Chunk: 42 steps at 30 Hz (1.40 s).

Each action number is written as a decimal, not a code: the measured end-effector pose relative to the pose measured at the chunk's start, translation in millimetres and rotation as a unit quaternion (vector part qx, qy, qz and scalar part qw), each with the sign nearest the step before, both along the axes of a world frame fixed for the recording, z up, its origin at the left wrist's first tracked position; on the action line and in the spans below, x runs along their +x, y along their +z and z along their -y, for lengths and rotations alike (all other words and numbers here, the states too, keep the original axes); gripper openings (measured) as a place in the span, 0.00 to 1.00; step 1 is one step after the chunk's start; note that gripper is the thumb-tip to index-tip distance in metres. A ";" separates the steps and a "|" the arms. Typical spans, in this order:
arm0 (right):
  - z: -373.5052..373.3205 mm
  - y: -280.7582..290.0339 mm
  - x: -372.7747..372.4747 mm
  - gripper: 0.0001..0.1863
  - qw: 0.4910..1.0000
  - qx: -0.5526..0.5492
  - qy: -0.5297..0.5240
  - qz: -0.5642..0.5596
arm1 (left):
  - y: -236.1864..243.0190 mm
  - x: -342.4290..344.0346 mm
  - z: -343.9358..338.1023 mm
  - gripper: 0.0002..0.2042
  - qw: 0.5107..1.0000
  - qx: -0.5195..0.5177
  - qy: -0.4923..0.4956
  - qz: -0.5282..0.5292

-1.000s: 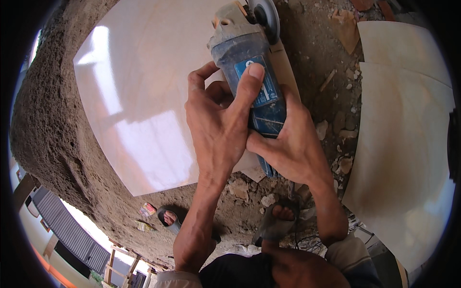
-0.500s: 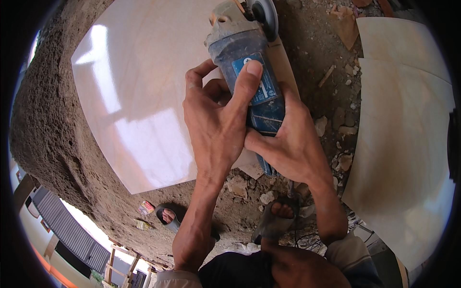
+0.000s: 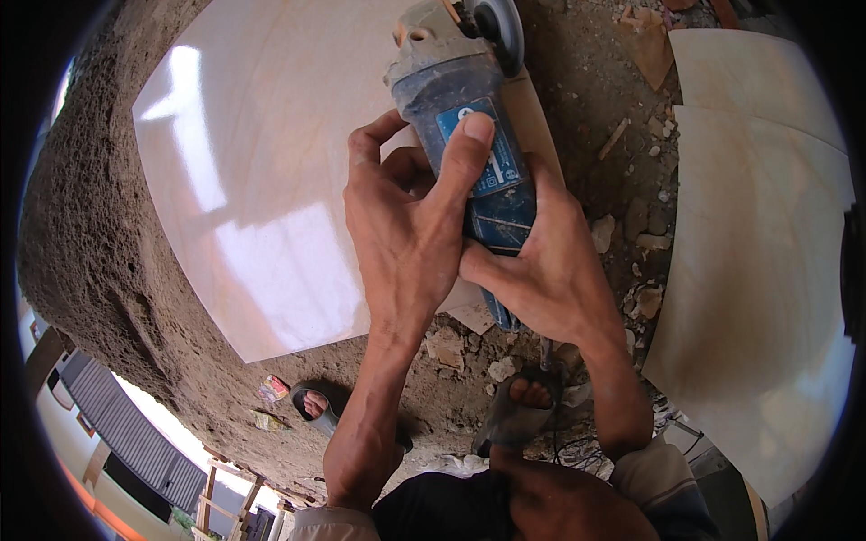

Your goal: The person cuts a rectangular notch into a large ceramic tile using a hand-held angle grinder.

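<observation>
Two bare hands grip the blue angle grinder [image 3: 499,215] just as they did a second ago; the only change I can make out is a slight upward drift of the whole view, tool and tiles together. The left hand [image 3: 404,212] comes up from below with its back toward me, thumb pressed flat along the label, fingers curled at the body's left side. The right hand [image 3: 550,257] wraps the rear of the tool, its thumb laid across toward the left hand and its other fingers mostly hidden. The grinder lies over the right part of a glossy cream tile [image 3: 271,171], disc [image 3: 505,38] at the far end; whether it touches the tile, I can't tell.
</observation>
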State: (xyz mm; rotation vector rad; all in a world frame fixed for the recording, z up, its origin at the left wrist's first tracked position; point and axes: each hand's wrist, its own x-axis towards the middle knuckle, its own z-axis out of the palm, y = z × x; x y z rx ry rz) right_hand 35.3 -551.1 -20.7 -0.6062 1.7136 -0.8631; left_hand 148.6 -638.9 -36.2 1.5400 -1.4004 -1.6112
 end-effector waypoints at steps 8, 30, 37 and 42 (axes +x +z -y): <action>-4.6 -6.5 1.9 0.42 0.999 -0.041 -0.004 -0.023 | 3.1 0.3 -0.4 0.45 1.000 0.004 -0.002 0.010; -6.0 -2.1 0.9 0.40 1.000 -0.020 0.002 -0.006 | 1.9 1.8 -4.1 0.48 1.000 0.001 -0.009 0.005; -6.7 -1.9 1.3 0.42 0.999 -0.030 0.010 -0.032 | 1.3 2.1 -5.3 0.47 1.000 -0.003 -0.009 0.006; -7.2 -2.4 1.4 0.43 0.999 -0.029 0.011 -0.029 | 0.6 2.0 -6.3 0.47 1.000 -0.006 -0.006 -0.006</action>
